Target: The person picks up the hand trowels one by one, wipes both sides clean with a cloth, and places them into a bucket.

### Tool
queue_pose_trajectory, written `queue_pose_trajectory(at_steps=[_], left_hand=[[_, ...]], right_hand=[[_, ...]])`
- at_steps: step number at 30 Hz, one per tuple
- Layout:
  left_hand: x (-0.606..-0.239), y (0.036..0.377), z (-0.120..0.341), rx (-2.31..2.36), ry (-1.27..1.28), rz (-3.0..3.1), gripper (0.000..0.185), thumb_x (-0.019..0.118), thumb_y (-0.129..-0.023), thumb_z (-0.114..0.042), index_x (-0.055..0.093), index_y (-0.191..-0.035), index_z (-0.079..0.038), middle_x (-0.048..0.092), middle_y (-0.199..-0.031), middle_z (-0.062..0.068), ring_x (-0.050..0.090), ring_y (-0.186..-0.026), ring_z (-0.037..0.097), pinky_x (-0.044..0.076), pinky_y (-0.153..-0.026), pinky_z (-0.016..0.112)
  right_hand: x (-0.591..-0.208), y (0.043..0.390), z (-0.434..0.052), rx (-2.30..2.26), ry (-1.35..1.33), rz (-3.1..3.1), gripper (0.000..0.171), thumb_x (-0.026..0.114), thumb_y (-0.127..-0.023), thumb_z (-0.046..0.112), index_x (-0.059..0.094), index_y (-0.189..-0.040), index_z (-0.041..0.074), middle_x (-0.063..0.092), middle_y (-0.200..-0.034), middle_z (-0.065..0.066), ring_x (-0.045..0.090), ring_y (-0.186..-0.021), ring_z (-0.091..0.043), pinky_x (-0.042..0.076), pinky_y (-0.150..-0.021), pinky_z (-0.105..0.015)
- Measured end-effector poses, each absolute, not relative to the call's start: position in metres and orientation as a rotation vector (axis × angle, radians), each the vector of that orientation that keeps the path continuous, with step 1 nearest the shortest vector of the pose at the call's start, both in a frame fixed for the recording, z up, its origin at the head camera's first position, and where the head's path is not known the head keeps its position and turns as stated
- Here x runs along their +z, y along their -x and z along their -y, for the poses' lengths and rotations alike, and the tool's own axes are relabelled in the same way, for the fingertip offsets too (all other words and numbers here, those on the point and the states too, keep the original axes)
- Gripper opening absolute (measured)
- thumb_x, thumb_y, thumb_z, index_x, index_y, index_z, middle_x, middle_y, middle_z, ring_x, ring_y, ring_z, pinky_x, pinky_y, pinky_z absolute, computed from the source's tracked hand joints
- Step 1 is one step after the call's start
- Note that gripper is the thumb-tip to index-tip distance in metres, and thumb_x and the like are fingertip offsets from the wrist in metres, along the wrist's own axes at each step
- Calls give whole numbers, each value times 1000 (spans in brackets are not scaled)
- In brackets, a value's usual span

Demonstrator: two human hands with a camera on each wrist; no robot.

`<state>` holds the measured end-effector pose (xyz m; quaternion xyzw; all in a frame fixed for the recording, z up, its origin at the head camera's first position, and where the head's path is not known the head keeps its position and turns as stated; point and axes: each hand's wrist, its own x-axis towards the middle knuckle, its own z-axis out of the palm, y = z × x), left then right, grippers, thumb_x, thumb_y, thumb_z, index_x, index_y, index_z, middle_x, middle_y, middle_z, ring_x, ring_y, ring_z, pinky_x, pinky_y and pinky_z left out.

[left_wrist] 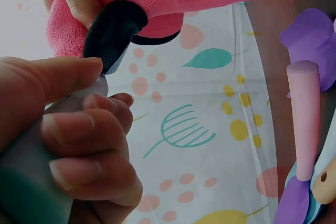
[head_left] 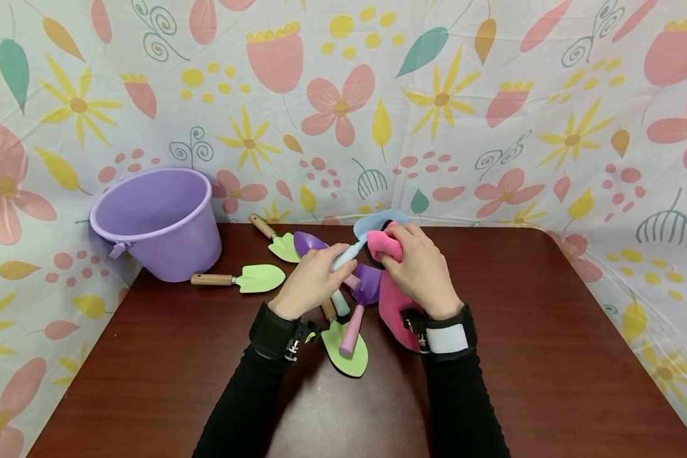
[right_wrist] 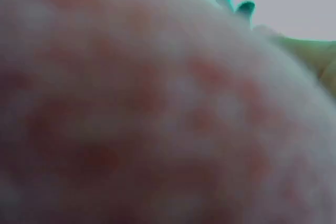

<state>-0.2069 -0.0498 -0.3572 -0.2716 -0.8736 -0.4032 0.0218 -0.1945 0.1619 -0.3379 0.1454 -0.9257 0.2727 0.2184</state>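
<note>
My left hand (head_left: 306, 283) grips the handle of a light blue trowel (head_left: 380, 221), its blade up and away towards the backdrop. In my right hand (head_left: 422, 267) is a fuzzy pink cloth (head_left: 397, 308) with a black underside, bunched at the top and hanging below the hand. The left wrist view shows a black fold of the cloth (left_wrist: 115, 30) against the trowel's neck, just past the left thumb; the pink part hides the blade there. Blurred fabric (right_wrist: 147, 119) fills most of the right wrist view, so the right fingers are largely hidden there.
Under the hands, a green trowel (head_left: 346, 350) and purple trowels with pink handles (head_left: 352, 331) lie in a pile. Two more green trowels with wooden handles (head_left: 261, 278) lie left of it. A purple bucket (head_left: 200, 248) stands at the table's back left, before a flower-patterned backdrop (head_left: 338, 108).
</note>
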Motion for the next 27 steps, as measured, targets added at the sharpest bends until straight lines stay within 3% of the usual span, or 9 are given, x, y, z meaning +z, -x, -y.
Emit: queue_pose_trajectory(at_steps=[6,14,27], left_hand=[[-356,207,50,-1255,852,2707,22,55,-101,-27,60,-117,-14,38,-64,-4,32,-44,7,28,-43,24],[-358,208,52,-1257,891,2710,13,56,-100,-27,61,-106,-16,35,-61,-6,32,-45,6,29,-45,24],[-353,208,54,-1359,969,2670,16,53,-102,-31,60,-108,-18,32,-60,-7,28,-46,7,25,-45,26]], right_hand=[[-338,198,-166,828,-215,2390,25,71,-85,16,66,-109,11,59,-105,-11,60,-89,-33,48,-69,-56],[-337,200,-172,877,-7,2262,25,71,-87,18,65,-109,8,57,-105,-14,59,-88,-37,47,-70,-57],[-343,211,-191,1061,46,2176,15,58,-92,11,58,-103,0,54,-93,-16,48,-92,-34,36,-78,-45]])
